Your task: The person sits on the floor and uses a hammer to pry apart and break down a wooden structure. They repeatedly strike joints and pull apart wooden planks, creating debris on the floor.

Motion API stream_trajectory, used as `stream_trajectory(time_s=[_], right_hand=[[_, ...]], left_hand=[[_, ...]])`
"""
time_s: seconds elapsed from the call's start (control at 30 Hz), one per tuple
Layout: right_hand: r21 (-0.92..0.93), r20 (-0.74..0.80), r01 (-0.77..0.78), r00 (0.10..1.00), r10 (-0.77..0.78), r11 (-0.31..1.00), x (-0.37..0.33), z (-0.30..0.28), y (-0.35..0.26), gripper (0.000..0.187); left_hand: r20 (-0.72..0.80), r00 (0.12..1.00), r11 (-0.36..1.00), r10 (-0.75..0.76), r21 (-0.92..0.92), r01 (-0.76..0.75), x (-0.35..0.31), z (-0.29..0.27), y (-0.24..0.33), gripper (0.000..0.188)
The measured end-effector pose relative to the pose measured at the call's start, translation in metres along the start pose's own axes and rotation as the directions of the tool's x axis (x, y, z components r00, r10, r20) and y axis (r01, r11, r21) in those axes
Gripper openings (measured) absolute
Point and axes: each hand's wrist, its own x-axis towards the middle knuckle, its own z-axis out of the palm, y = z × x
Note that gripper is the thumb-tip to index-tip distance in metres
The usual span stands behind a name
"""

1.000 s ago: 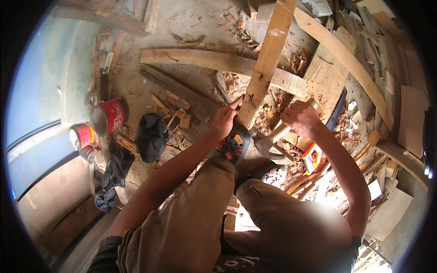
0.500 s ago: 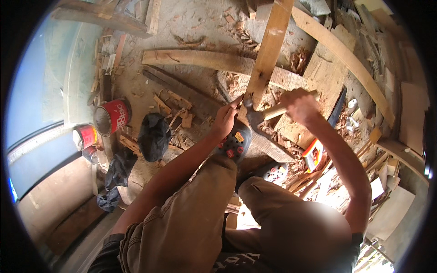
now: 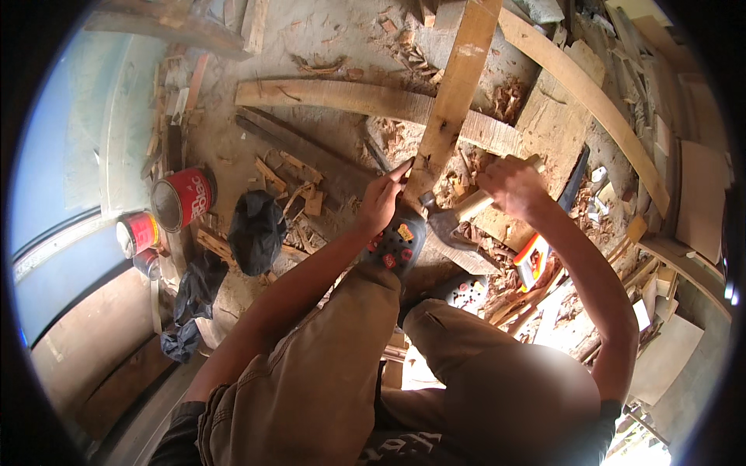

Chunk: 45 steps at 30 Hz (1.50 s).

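Observation:
My right hand (image 3: 513, 186) is closed around the light wooden handle of a claw hammer (image 3: 446, 224). The hammer's dark metal head hangs just right of the near end of a long wooden plank (image 3: 457, 93). My left hand (image 3: 379, 200) grips that plank's left edge near the same end, one finger stretched along it. Its other fingers are partly hidden. The plank slants away from me and crosses a curved wooden piece (image 3: 334, 96) on the floor. Below the plank's near end is my dark clog (image 3: 399, 242) with coloured charms.
A handsaw with an orange and white handle (image 3: 533, 262) lies among wood chips at right. On the left are a large red can (image 3: 185, 199), a smaller red and yellow can (image 3: 138, 233) and a black plastic bag (image 3: 256, 231). Another curved board (image 3: 590, 97) lies at far right.
The hammer head has dropped toward me and slightly right, away from the plank's end. My left hand keeps its place on the plank. The view has shifted slightly.

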Motion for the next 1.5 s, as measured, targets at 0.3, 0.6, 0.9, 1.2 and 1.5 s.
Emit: stream_trajectory(time_s=[0.3, 0.6, 0.9, 1.2, 1.5], right_hand=[[-0.058, 0.24, -0.134, 0.96, 0.144, 0.989, 0.004, -0.029, 0.019, 0.011], [-0.157, 0.105, -0.051, 0.992, 0.068, 0.986, 0.019, -0.027, -0.001, 0.004], [-0.176, -0.076, -0.121, 0.991, 0.109, 0.977, 0.006, -0.022, 0.007, 0.008], [-0.142, -0.023, -0.008, 1.0, 0.004, 0.99, -0.008, -0.023, -0.014, 0.006], [-0.066, 0.002, 0.126, 0.992, -0.126, 0.99, -0.005, -0.054, 0.031, 0.006]], left_hand=[[-0.043, 0.999, 0.986, 0.011, 0.168, -0.003, -0.004, -0.006, -0.005, 0.045], [0.005, 0.998, 0.993, 0.068, 0.095, -0.068, -0.001, -0.002, -0.001, 0.047], [-0.036, 0.999, 0.993, 0.019, 0.118, -0.015, -0.002, -0.002, -0.004, 0.045], [-0.011, 0.999, 0.996, -0.03, 0.078, 0.03, -0.003, -0.006, -0.007, 0.044], [-0.059, 0.994, 0.917, 0.089, 0.394, -0.058, -0.002, -0.005, -0.012, 0.041]])
